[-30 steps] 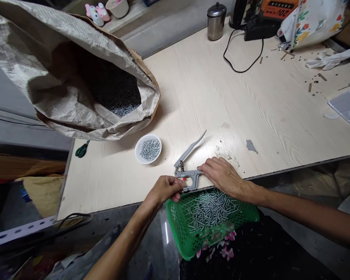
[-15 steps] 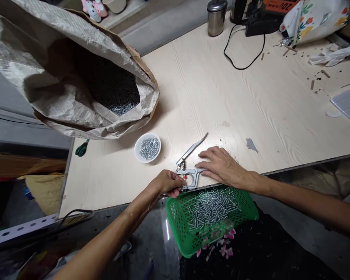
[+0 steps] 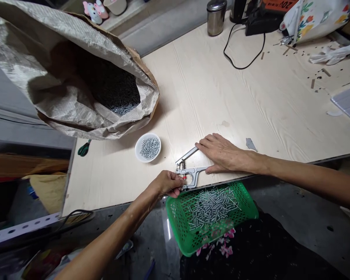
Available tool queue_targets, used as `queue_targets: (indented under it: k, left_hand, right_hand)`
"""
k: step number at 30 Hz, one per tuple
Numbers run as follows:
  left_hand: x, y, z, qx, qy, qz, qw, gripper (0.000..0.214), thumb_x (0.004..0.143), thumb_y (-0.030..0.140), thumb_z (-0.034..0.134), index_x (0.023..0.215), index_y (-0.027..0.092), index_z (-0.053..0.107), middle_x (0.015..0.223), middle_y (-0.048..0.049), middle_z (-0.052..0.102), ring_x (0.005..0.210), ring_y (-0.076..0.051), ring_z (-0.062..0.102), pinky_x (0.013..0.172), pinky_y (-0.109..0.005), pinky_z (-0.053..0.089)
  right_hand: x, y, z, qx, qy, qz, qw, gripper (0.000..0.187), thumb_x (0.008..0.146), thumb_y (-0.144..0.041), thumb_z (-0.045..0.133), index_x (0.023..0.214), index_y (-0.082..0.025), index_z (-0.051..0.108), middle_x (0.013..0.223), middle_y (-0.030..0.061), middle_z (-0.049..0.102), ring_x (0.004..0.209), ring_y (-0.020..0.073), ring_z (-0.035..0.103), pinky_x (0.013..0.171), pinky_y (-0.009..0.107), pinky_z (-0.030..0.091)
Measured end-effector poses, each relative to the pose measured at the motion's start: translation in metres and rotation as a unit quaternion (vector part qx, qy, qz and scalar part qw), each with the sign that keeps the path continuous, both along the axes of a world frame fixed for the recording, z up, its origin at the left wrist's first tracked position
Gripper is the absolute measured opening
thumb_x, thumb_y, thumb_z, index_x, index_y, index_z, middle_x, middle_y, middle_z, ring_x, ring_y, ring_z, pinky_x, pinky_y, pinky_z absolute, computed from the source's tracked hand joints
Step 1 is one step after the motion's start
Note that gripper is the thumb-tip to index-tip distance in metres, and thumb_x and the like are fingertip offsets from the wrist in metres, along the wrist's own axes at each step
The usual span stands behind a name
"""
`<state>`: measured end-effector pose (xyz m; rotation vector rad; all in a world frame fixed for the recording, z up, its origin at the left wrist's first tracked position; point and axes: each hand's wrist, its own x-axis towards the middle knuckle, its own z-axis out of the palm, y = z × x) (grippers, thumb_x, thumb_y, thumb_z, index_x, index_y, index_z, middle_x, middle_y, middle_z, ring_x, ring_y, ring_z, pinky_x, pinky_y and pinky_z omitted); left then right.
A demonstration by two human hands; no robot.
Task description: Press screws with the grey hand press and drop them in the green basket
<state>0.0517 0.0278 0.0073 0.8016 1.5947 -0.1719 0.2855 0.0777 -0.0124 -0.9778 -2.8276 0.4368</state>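
Grey snap fastener pliers (image 3: 195, 173), with a spring and a red part at the jaw, lie at the table's front edge. My right hand (image 3: 221, 153) spans their two handles, fingers over the upper lever and thumb by the lower one; the handles are spread apart. My left hand (image 3: 170, 183) is closed in a pinch at the jaw end, and whatever is between its fingertips is too small to make out. Just below the pliers is a green basket (image 3: 175, 227) with many small silvery ribbed pieces (image 3: 214, 208). A white bowl (image 3: 138, 149) of similar small pieces stands to the left.
A large woven sack (image 3: 84, 120) holding a mass of small pieces gapes open at the left. Green-handled scissors (image 3: 84, 148) lie by the left edge. Toward the back are a metal canister (image 3: 216, 18), a black cable (image 3: 242, 68) and a floral bag (image 3: 321, 21).
My right hand has moved up onto the upper lever, from near the lower handle, and now covers the lever's end. My left hand stays pinched at the jaw.
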Motion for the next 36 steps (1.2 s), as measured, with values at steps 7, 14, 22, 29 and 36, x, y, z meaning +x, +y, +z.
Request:
queue_targets:
  k: [7, 14, 22, 29, 36]
  left_hand:
    - [0.010, -0.023, 0.010, 0.254, 0.159, -0.162, 0.940, 0.028, 0.082, 0.039, 0.060, 0.069, 0.015, 0.065, 0.066, -0.0044, 0.063, 0.060, -0.016, 0.059, 0.059, -0.030, 0.048]
    - [0.041, -0.010, -0.012, 0.566, 0.089, -0.371, 0.731, 0.052, 0.087, 0.031, 0.058, 0.133, 0.015, 0.041, 0.131, -0.0154, 0.049, 0.116, -0.028, 0.046, 0.096, -0.047, 0.044]
    - [0.047, 0.022, -0.008, 0.505, 0.081, -0.460, 0.726, 0.049, 0.083, 0.042, 0.061, 0.122, 0.014, 0.048, 0.109, -0.0113, 0.056, 0.100, -0.026, 0.048, 0.086, -0.043, 0.045]
    - [0.052, 0.019, -0.013, 0.513, 0.089, -0.435, 0.734, 0.020, 0.093, 0.032, 0.048, 0.095, 0.014, 0.058, 0.091, -0.0081, 0.058, 0.090, -0.023, 0.050, 0.079, -0.038, 0.046]
    - [0.049, 0.024, -0.023, 0.536, 0.108, -0.389, 0.742, 0.030, 0.095, 0.038, 0.042, 0.093, 0.015, 0.061, 0.088, -0.0089, 0.060, 0.089, -0.023, 0.052, 0.078, -0.037, 0.047]
  right_hand:
    - [-0.002, -0.010, 0.000, 0.001, -0.011, 0.001, 1.000, 0.044, 0.075, -0.039, 0.073, 0.105, -0.013, 0.055, 0.104, 0.0122, 0.058, 0.091, 0.0256, 0.047, 0.071, 0.035, 0.040]
    - [-0.002, -0.018, -0.010, 0.004, 0.024, -0.011, 1.000, 0.056, 0.073, -0.032, 0.074, 0.118, -0.010, 0.049, 0.107, 0.0139, 0.056, 0.096, 0.0266, 0.047, 0.080, 0.039, 0.042]
    - [0.006, -0.026, -0.004, 0.022, 0.004, -0.080, 0.997, 0.045, 0.073, -0.038, 0.074, 0.107, -0.016, 0.055, 0.099, 0.0114, 0.055, 0.089, 0.0253, 0.047, 0.073, 0.038, 0.043]
    - [-0.005, -0.020, -0.010, 0.036, -0.047, -0.055, 0.997, 0.006, 0.087, -0.014, 0.054, 0.084, -0.016, 0.059, 0.085, 0.0087, 0.058, 0.081, 0.0213, 0.048, 0.068, 0.033, 0.040]
    - [-0.006, -0.002, -0.016, 0.003, -0.010, -0.026, 1.000, 0.013, 0.093, -0.020, 0.048, 0.086, -0.017, 0.059, 0.085, 0.0062, 0.060, 0.080, 0.0187, 0.051, 0.068, 0.032, 0.043]
